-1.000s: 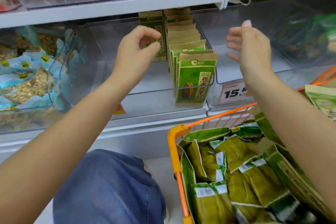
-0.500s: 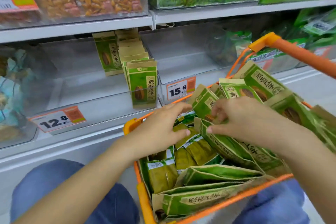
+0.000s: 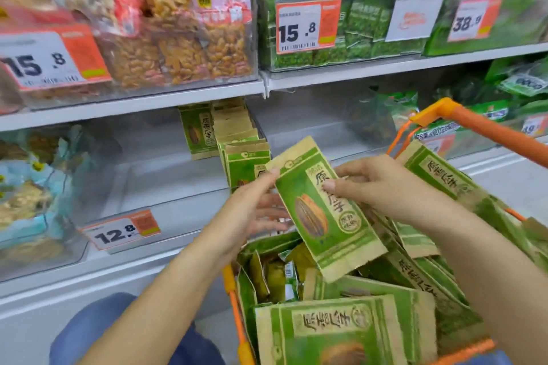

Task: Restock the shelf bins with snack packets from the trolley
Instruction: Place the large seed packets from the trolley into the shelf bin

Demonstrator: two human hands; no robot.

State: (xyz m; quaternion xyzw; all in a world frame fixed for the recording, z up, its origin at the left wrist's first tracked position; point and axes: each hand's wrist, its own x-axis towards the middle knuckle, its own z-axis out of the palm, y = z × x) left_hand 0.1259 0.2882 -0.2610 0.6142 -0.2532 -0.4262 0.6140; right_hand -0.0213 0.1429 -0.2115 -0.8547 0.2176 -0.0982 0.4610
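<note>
Two hands work above an orange trolley (image 3: 486, 124) heaped with green snack packets, below a clear shelf bin (image 3: 166, 187) at 11 o'clock where a short row of matching packets (image 3: 246, 163) stands. Between the hands, one seed packet (image 3: 320, 210) hangs lifted, its long axis tilted from 11 to 5 o'clock. Left hand (image 3: 249, 216) pinches its top corner; right hand (image 3: 382, 187) curls fingers over its upper face. Left hand appears nearer the bin.

Green packet (image 3: 321, 210) between both hands (image 3: 252, 210)
</note>
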